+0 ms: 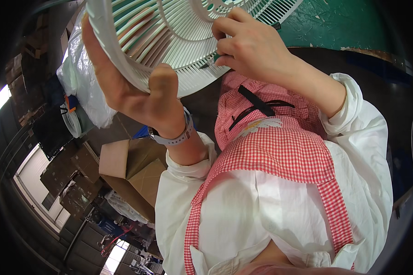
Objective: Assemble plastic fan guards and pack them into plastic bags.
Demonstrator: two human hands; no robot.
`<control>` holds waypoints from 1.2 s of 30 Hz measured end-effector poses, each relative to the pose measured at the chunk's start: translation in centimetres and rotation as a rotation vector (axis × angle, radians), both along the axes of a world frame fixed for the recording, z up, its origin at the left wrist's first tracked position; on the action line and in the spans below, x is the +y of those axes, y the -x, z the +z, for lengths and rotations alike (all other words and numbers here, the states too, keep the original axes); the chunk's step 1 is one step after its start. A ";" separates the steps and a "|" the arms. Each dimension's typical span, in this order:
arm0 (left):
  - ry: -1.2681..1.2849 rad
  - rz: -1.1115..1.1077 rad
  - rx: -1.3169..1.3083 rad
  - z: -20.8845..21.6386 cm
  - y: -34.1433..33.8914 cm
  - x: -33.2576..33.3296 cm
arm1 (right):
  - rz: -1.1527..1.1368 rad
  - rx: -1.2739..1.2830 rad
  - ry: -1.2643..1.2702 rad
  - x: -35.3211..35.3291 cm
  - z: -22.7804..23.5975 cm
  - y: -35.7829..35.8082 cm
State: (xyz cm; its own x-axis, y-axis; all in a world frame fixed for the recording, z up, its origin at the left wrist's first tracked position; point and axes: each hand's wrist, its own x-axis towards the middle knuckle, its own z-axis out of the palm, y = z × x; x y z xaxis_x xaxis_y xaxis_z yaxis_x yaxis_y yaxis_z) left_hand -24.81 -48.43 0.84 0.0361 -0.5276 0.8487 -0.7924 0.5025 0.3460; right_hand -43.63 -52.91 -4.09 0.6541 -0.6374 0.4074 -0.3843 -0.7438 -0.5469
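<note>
My left hand (133, 91) grips the rim of a white plastic fan grille (179, 36), thumb over the near edge and fingers behind it. My right hand (247, 46) pinches a small dark tool (211, 62) with a green handle, its tip against the grille's slats near the lower edge. The grille is held up in front of my chest, tilted toward me. I wear a white coat and a red checked apron (279, 151), and a pale watch strap (176, 137) on the left wrist.
An open cardboard box (128, 169) stands below my left arm. A clear plastic bag (85, 78) lies at the left, with more boxes and clutter lower left. Green floor (339, 23) shows at the top right.
</note>
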 end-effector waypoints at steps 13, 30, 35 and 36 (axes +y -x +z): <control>0.035 0.111 -0.340 -0.2 -2.4 0.8 | -0.120 -0.164 -0.239 1.1 -2.7 0.4; -0.278 -0.069 0.594 1.7 2.4 0.8 | -0.230 -0.283 -0.636 3.6 -3.7 -3.2; 0.040 0.012 -0.446 0.6 -1.6 0.0 | -0.171 -0.304 -0.572 3.9 -3.8 -3.7; 0.039 0.015 -0.448 1.0 -0.4 0.1 | -0.160 -0.271 -0.518 4.0 -3.7 -3.8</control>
State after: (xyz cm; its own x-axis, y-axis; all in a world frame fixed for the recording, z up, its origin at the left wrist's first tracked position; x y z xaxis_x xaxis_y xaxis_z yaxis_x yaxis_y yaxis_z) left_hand -24.37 -48.37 1.83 -0.3322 -0.4969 0.8017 -0.8668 0.4960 -0.0518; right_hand -39.83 -48.96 -7.81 0.4498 -0.8793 0.1567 -0.2661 -0.2994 -0.9163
